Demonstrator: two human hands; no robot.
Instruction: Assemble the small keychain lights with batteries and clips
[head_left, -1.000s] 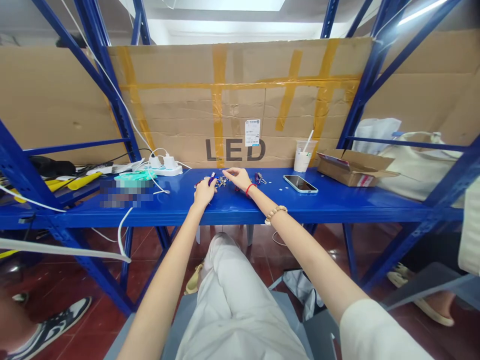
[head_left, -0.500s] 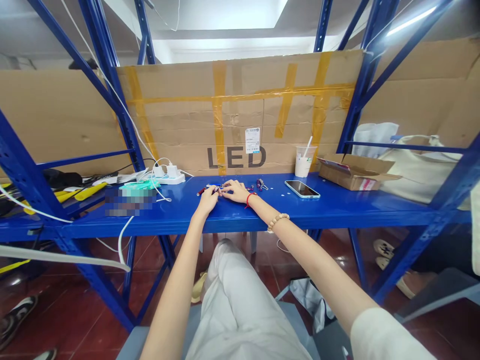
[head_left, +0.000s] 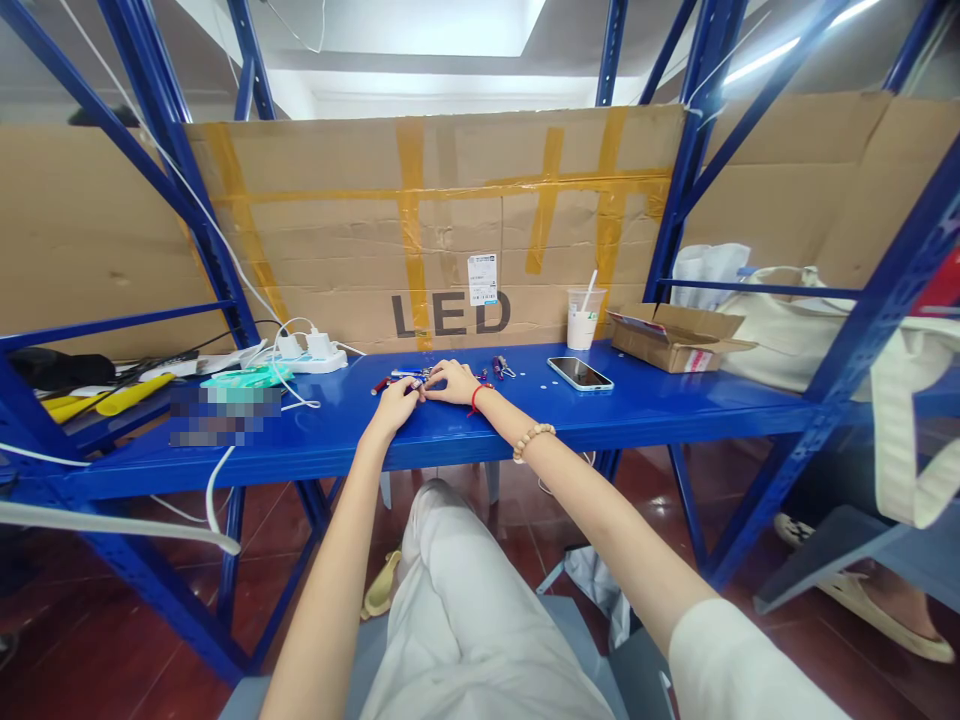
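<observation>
From afar I had the left hand (head_left: 396,404) and right hand (head_left: 451,384) close together on the table (head_left: 675,402), presumably steadying something, their grip impossible to tell, small pieces (head_left: 406,374) just far of them, likely for reach

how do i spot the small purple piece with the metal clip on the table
On the big cardboard panel, find the black LED lettering. Just below the D in the picture, on the blue table between the right hand and the phone, lies a small purple piece. Its silvery metal clip sets it apart from the flat, larger phone.
</observation>
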